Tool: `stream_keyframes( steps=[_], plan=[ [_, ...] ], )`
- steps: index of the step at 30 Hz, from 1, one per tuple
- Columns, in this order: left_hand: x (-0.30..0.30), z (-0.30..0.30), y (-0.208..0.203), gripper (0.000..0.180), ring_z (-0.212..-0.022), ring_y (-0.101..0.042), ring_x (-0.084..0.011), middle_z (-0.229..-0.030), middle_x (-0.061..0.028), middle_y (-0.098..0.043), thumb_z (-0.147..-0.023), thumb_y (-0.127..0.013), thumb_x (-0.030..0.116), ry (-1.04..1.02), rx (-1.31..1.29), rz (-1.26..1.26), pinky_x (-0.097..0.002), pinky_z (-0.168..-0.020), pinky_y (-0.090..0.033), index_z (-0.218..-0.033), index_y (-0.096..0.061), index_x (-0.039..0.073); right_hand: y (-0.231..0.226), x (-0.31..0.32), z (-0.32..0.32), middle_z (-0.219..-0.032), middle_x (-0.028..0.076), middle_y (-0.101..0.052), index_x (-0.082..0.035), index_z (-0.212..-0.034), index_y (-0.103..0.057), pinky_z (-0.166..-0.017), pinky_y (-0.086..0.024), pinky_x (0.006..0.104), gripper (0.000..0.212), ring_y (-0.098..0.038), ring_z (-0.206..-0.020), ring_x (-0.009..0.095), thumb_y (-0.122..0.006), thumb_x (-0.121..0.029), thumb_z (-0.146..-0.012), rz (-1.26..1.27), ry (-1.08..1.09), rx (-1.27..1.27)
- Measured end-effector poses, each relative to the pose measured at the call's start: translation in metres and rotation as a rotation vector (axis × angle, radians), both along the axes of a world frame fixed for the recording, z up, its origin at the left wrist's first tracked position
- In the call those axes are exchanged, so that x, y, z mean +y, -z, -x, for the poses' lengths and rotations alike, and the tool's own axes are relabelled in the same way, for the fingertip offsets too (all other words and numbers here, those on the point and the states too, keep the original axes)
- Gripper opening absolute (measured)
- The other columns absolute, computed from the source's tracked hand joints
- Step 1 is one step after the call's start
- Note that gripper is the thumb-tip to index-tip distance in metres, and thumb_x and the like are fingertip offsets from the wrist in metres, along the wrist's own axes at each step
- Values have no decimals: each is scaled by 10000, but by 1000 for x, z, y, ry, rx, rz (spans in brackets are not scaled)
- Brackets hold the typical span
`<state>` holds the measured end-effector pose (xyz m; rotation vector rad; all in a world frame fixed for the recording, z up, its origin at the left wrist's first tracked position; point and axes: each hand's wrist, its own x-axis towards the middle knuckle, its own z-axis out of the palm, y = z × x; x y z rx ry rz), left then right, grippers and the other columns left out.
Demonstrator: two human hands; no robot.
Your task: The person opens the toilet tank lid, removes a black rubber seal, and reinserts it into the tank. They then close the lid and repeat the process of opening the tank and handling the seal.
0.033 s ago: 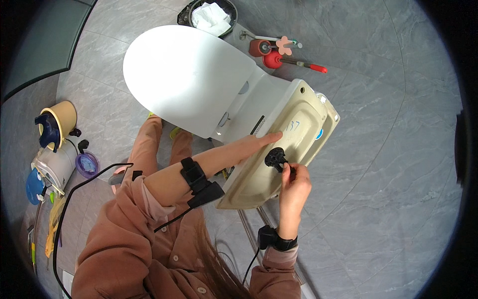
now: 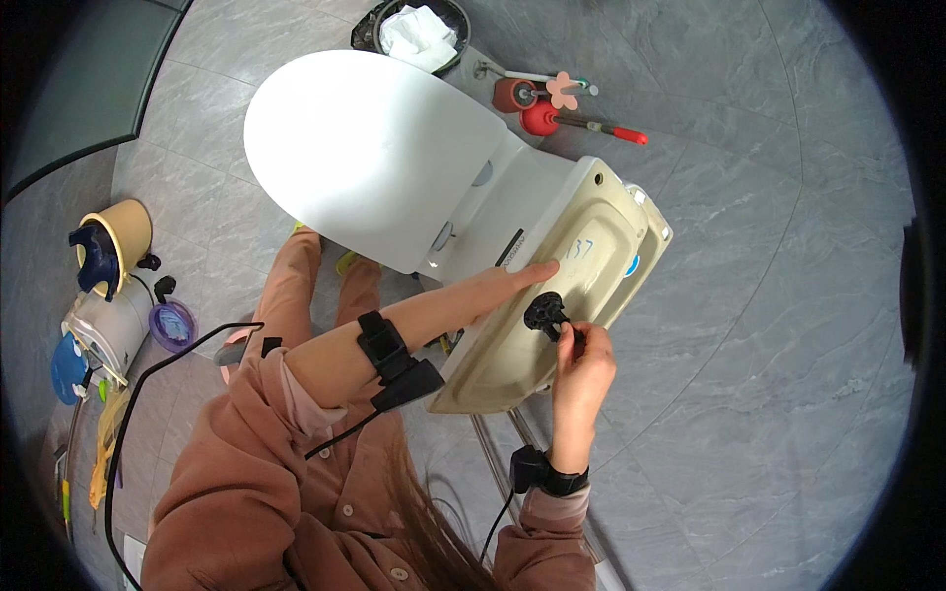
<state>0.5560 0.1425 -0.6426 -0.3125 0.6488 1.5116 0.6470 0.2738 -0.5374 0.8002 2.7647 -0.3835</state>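
A cream toilet tank lid (image 2: 490, 367) lies tilted with its hollow underside showing and a blue mark on it. My left hand (image 2: 514, 282) grips its near long edge, thumb resting on the underside; the other fingers are mostly hidden. From the middle of the lid sticks out a black round plastic fitting (image 2: 543, 311). My right hand (image 2: 583, 366) pinches the stem end of that fitting between thumb and fingers. Left of the lid stands the white toilet (image 2: 365, 158), its seat cover down.
A bin (image 2: 458, 25) with white paper stands beyond the toilet. A red plunger (image 2: 539, 118) and a toilet brush holder (image 2: 508, 96) are by the wall. At far left are a yellow bucket (image 2: 130, 231) and a purple basket (image 2: 173, 327). A black cable (image 2: 148, 379) crosses near my left arm.
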Motion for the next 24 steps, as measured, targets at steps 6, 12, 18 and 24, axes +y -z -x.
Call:
stream_keyframes(
  steps=[6, 12, 18, 24],
  plan=[
    [2, -2, 5, 721, -903, -646, -136, -1070, -119, -645, -915, -527, 605, 28, 42, 19, -244, -705, -535, -1231, -561, -42, -6, -4, 6, -892, 179, -632, 3, -965, -619, -716, -511, 414, 120, -628, -789, 369, -657, -30, -856, 60, -80, 64],
    [1, -2, 4, 720, -860, -651, -120, -1040, -108, -654, -918, -512, 616, 25, 54, 16, -231, -670, -532, -1218, -569, -35, -16, -4, 5, -936, 177, -649, -1, -997, -636, -690, -520, 384, 139, -633, -768, 353, -642, 4, -858, 109, 16, 89],
    [2, -3, 7, 732, -840, -657, -123, -1018, -99, -661, -912, -510, 628, 57, 72, 44, -228, -654, -531, -1210, -570, -38, -23, 3, 2, -924, 168, -646, -1, -974, -640, -678, -509, 390, 110, -635, -775, 342, -626, -82, -901, 61, 67, 41],
    [3, -5, 10, 753, -897, -654, -132, -1065, -113, -655, -902, -521, 634, 39, 50, 15, -248, -712, -535, -1223, -562, -46, -9, 5, -3, -837, 136, -602, -16, -919, -645, -663, -479, 385, 139, -603, -751, 308, -616, -152, -918, -28, 7, 99]
  ],
)
